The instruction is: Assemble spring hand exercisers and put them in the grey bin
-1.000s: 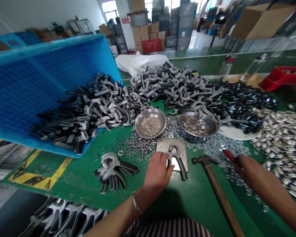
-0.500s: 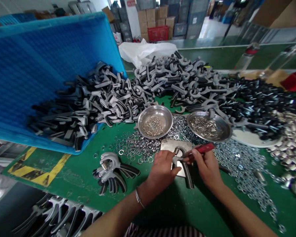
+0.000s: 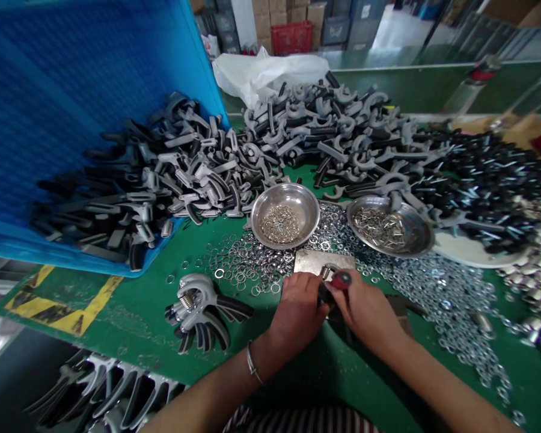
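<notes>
Right hand (image 3: 365, 307) is wrapped round the red-handled tool (image 3: 342, 280), handle end turned up toward me, and over on the other side my left hand (image 3: 300, 307) is curled down over the spring grip (image 3: 330, 266). It's lying on the metal plate (image 3: 309, 260), right between my hands, with little more than the coil spring (image 3: 326, 273) and some gray curve peeking out; where the tool's tip sits, I can't tell, my fingers cover it.

So, how does it handle? Light enough for one hand, I'd say, and stiff through the body, nothing fragile about it. That spring is the lively bit: likely to push back and twist the piece if the hold goes slack. Going by the bunch of grips (image 3: 202, 304) off to my left, the dark handles look less slippery than the smooth gray curve, so low on the handle, thumb opposite the fingers, looks the place to hold. Bare plate underneath could let it skid, so downward pressure counts, fingertips clear of the coil.
</notes>
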Tool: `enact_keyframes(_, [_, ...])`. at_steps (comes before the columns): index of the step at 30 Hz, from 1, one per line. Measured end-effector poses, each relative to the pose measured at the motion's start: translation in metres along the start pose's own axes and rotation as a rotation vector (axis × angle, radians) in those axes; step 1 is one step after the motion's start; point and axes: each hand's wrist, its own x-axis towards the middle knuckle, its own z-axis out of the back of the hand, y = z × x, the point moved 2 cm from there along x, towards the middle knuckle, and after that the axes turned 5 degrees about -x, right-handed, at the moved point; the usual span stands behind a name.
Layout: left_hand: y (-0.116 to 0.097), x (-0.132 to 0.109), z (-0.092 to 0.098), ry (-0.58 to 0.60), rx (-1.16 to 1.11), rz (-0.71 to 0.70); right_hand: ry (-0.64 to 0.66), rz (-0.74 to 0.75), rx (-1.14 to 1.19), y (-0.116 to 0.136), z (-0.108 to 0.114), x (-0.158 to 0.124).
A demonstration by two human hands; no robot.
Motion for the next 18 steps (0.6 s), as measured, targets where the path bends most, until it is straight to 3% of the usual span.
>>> enact_keyframes(3, [-0.001,-0.001,-0.003,-0.023,0.054,0.000,0.090,0.064,-0.078,0.008,0.003,0.006])
enact_keyframes(6, [-0.003,-0.001,-0.004,-0.002,0.057,-0.024,0.090,0.157,-0.035,0.005,0.003,0.004])
enact_keyframes(11, [-0.007,0.003,0.000,0.058,0.042,0.015,-0.024,0.036,0.195,-0.005,0.006,0.003])
enact_keyframes(15, [-0.005,0.006,-0.001,0.075,0.044,0.040,-0.004,0.027,0.650,0.007,0.040,-0.001])
enact_keyframes(18, [-0.003,-0.001,-0.001,0.059,0.017,0.012,-0.176,-0.088,0.874,-0.014,0.078,-0.020])
